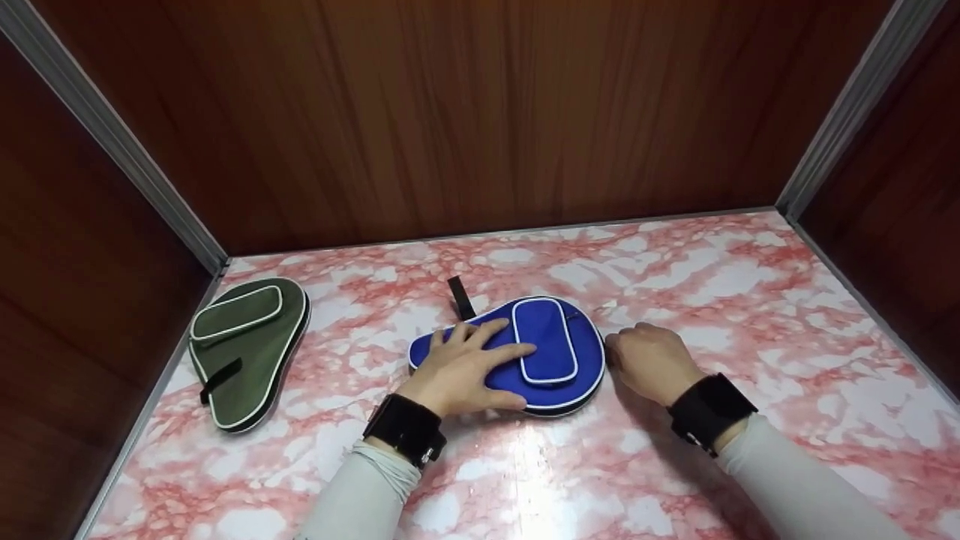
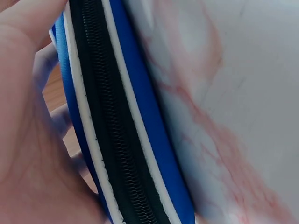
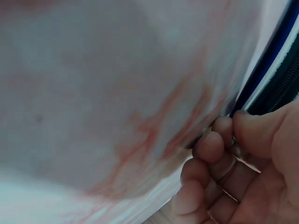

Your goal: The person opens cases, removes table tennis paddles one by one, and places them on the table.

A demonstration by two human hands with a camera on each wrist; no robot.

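Observation:
A blue table tennis bat case (image 1: 495, 375) with white piping lies flat, its round end to the right. My left hand (image 1: 465, 367) rests on top of it with fingers spread, thumb by the near edge. Along that edge runs a black zipper (image 2: 112, 112), its teeth together where the left wrist view shows them. At the case's round right end is my right hand (image 1: 649, 360), fingers curled. Its thumb and forefinger (image 3: 223, 127) pinch at the zipped edge, and the zipper pull is hidden between them.
A green bat case (image 1: 255, 352) with a front pocket and black strap lies at the left side of the table. Behind the blue case a black strap (image 1: 461, 298) sticks out. Brown wood panels (image 1: 495, 112) enclose the back and sides of the marbled table (image 1: 720, 292).

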